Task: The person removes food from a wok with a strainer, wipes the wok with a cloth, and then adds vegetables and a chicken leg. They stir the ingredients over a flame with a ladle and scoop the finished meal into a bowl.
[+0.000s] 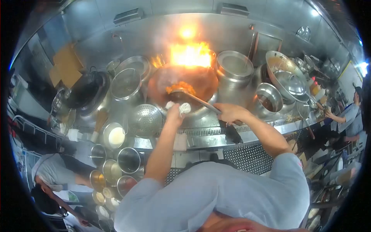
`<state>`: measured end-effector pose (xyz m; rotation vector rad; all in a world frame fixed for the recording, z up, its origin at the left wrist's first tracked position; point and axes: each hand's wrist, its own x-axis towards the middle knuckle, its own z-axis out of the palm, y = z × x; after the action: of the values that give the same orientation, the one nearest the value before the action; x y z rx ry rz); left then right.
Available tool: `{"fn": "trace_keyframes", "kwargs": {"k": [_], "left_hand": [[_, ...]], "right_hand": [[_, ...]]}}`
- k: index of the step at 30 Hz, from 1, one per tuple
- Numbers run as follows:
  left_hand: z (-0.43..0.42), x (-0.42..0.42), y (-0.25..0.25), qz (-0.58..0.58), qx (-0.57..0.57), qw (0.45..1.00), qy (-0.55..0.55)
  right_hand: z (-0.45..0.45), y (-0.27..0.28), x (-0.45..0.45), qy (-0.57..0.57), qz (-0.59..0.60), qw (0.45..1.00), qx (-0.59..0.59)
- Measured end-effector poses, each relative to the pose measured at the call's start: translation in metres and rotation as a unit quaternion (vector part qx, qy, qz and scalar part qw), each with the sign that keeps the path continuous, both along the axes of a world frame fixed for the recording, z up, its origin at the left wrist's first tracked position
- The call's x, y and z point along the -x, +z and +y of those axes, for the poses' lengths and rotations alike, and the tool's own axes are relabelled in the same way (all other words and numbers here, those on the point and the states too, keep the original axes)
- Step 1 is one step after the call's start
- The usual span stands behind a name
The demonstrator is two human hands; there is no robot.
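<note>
A large wok (159,82) sits on the burner straight ahead, with tall flames (191,55) rising at its far side. Orange-brown pieces of food (181,87) lie in it. My left hand (175,115) is closed around a folded white cloth (184,108) at the wok's near rim; the cloth hides the rim there. My right hand (228,112) grips the long handle of a ladle (199,101), whose head reaches into the food. The ladle's head is partly hidden by food and glare.
Left of the wok stand a strainer (126,84) and a perforated colander (147,120). Metal pots (234,65) and a large pan (275,58) stand to the right. Several seasoning containers (128,160) are at lower left. Other people (349,116) work at both sides.
</note>
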<state>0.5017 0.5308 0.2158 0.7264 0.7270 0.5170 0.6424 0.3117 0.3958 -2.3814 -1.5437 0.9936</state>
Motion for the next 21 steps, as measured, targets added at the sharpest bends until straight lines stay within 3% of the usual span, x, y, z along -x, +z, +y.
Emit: {"fn": "trace_keyframes", "kwargs": {"k": [1, 3, 4, 6, 7, 8, 10, 11, 12, 16, 21], "left_hand": [[-0.004, -0.002, -0.001, -0.022, 0.055, 0.997, 0.042], [-0.038, 0.013, -0.019, 0.018, 0.039, 0.997, 0.062], [-0.05, 0.017, -0.022, 0.046, 0.015, 0.995, 0.085], [-0.069, 0.028, -0.02, -0.012, -0.017, 0.995, 0.096], [-0.067, 0.032, -0.018, -0.032, -0.019, 0.995, 0.091], [-0.057, 0.027, -0.023, -0.039, -0.006, 0.992, 0.124], [0.019, 0.004, -0.132, 0.03, -0.339, 0.939, 0.043], [0.02, 0.0, -0.089, 0.032, -0.149, 0.987, 0.044], [0.021, -0.006, -0.038, 0.027, 0.042, 0.998, 0.043], [0.021, -0.017, -0.024, 0.035, 0.073, 0.995, 0.053], [-0.018, 0.001, 0.016, -0.003, 0.064, 0.997, 0.032]], "right_hand": [[0.011, -0.025, 0.003, -0.004, 0.007, 1.0, 0.002], [0.026, -0.06, 0.003, 0.029, -0.157, 0.985, -0.068], [0.02, -0.059, 0.002, 0.02, -0.164, 0.984, -0.073], [0.005, -0.051, 0.012, -0.021, -0.136, 0.976, -0.167], [-0.007, -0.036, 0.011, -0.046, -0.054, 0.98, -0.187], [-0.014, -0.017, 0.013, -0.042, -0.05, 0.981, -0.182], [-0.021, 0.007, 0.014, -0.091, -0.006, 0.991, -0.1], [-0.024, 0.005, 0.015, -0.086, -0.005, 0.992, -0.093], [-0.024, 0.006, 0.013, -0.101, -0.029, 0.989, -0.103], [-0.027, -0.024, -0.012, -0.079, -0.119, 0.985, -0.095], [-0.02, 0.014, 0.003, -0.034, -0.056, 0.998, -0.016]]}}
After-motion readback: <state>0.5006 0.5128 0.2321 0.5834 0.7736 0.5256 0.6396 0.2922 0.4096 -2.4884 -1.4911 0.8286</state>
